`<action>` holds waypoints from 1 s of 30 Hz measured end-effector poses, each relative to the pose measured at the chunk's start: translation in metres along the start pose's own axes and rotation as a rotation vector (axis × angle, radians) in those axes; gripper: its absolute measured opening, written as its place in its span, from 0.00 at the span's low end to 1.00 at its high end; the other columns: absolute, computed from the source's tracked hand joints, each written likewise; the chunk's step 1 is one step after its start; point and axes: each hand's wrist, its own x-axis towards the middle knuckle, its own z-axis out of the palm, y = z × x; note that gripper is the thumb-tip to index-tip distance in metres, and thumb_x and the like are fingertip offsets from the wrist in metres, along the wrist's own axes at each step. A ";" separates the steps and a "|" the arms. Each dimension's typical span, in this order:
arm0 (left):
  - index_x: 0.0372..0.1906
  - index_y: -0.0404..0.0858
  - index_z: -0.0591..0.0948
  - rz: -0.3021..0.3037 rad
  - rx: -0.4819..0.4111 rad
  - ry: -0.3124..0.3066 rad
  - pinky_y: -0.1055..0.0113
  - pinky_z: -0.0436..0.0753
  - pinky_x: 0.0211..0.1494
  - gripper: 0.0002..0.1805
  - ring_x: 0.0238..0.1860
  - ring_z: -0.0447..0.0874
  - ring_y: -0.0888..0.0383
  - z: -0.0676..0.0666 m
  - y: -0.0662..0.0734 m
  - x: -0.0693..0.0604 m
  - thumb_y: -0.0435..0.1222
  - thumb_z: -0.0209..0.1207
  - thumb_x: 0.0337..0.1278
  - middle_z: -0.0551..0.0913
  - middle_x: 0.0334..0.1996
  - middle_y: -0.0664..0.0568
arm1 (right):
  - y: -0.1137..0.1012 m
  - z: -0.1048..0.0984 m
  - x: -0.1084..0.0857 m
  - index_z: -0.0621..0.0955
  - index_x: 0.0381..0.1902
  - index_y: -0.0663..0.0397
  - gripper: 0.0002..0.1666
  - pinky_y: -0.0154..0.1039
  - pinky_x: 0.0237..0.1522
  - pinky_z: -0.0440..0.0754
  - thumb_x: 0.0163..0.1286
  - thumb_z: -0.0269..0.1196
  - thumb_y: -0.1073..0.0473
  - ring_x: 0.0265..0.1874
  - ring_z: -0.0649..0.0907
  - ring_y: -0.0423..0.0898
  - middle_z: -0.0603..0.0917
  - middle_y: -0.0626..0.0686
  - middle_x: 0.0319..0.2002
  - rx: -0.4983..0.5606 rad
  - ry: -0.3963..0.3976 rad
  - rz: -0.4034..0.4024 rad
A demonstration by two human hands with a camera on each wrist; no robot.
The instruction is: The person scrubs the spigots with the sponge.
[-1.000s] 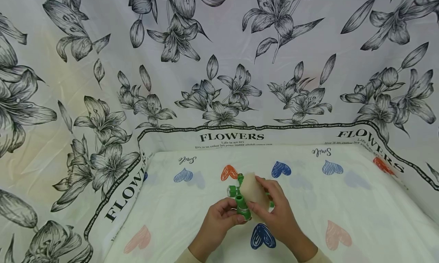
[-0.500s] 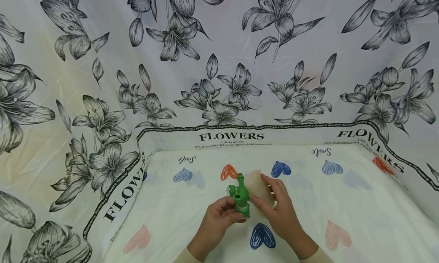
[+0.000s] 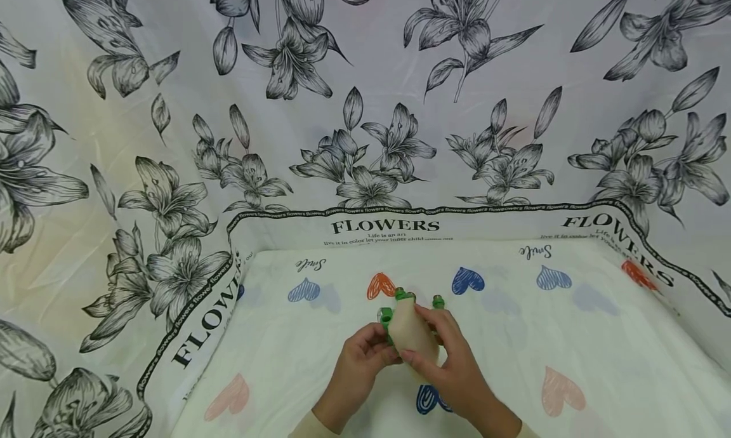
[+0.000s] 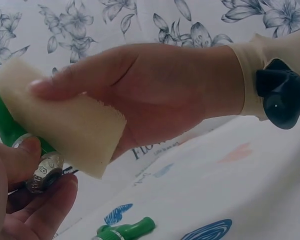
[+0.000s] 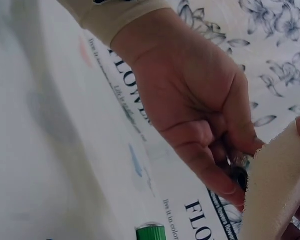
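A cream sponge (image 3: 412, 336) is held by my right hand (image 3: 457, 365), thumb on the near face and fingers at the far edge. It lies against the green piece with a silver collar (image 4: 2, 117) that my left hand (image 3: 364, 355) pinches between thumb and fingers. From the head view the sponge hides most of that piece. In the left wrist view its round metal end (image 4: 45, 172) shows between the left fingers. In the right wrist view, the sponge (image 5: 277, 185) covers the left fingertips.
Other green pieces stand on the heart-print cloth behind the hands, one at the right (image 3: 438, 301) and one at the left (image 3: 385, 313). White flower-print fabric (image 3: 388, 159) rises behind and at the sides of the cloth (image 3: 308, 362).
The sponge went right, off the green piece, then came back left across it, now covering most of it. A green piece behind the right hand has come into sight. Left hand stays nearly still.
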 end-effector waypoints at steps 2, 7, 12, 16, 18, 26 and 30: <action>0.61 0.26 0.79 -0.005 0.007 0.016 0.57 0.89 0.58 0.15 0.55 0.88 0.49 0.000 0.001 0.000 0.27 0.65 0.76 0.85 0.56 0.37 | -0.003 0.001 -0.001 0.74 0.78 0.36 0.39 0.45 0.56 0.84 0.74 0.76 0.54 0.59 0.78 0.48 0.77 0.42 0.66 0.011 -0.016 -0.006; 0.60 0.26 0.79 -0.021 0.014 0.038 0.60 0.89 0.57 0.14 0.53 0.88 0.50 0.000 0.001 0.000 0.24 0.62 0.75 0.85 0.55 0.38 | -0.005 0.002 -0.003 0.74 0.78 0.35 0.40 0.49 0.56 0.85 0.73 0.76 0.55 0.61 0.78 0.48 0.76 0.42 0.67 0.006 -0.029 -0.033; 0.60 0.26 0.79 -0.032 -0.001 0.036 0.59 0.89 0.58 0.14 0.54 0.88 0.49 0.000 0.002 -0.001 0.25 0.63 0.75 0.85 0.56 0.38 | -0.005 0.001 -0.003 0.73 0.79 0.35 0.41 0.47 0.56 0.84 0.73 0.77 0.56 0.61 0.78 0.48 0.76 0.42 0.68 -0.011 -0.023 -0.064; 0.61 0.26 0.79 -0.025 -0.003 0.022 0.58 0.89 0.59 0.16 0.55 0.88 0.48 0.000 0.002 -0.002 0.27 0.65 0.75 0.85 0.58 0.37 | -0.004 0.002 -0.002 0.73 0.78 0.35 0.42 0.46 0.56 0.85 0.72 0.77 0.56 0.61 0.78 0.48 0.76 0.43 0.67 -0.021 -0.012 -0.079; 0.60 0.26 0.79 -0.015 0.001 0.014 0.57 0.89 0.59 0.16 0.56 0.88 0.48 0.000 0.002 -0.003 0.28 0.66 0.75 0.85 0.57 0.37 | -0.003 0.002 -0.002 0.74 0.78 0.36 0.41 0.46 0.55 0.85 0.72 0.77 0.57 0.60 0.78 0.48 0.77 0.43 0.67 -0.027 -0.005 -0.084; 0.61 0.27 0.80 -0.016 -0.023 -0.018 0.55 0.89 0.59 0.18 0.54 0.88 0.48 0.002 0.004 -0.006 0.31 0.68 0.75 0.86 0.56 0.38 | 0.001 -0.002 0.001 0.74 0.79 0.37 0.42 0.47 0.56 0.86 0.71 0.78 0.57 0.60 0.78 0.48 0.77 0.43 0.66 -0.039 0.009 -0.081; 0.61 0.27 0.80 -0.013 -0.030 -0.032 0.53 0.89 0.59 0.18 0.54 0.89 0.47 0.003 0.005 -0.006 0.30 0.68 0.75 0.86 0.54 0.37 | 0.004 -0.006 0.004 0.74 0.79 0.38 0.41 0.48 0.58 0.86 0.72 0.77 0.56 0.60 0.78 0.47 0.77 0.43 0.65 -0.056 0.020 -0.066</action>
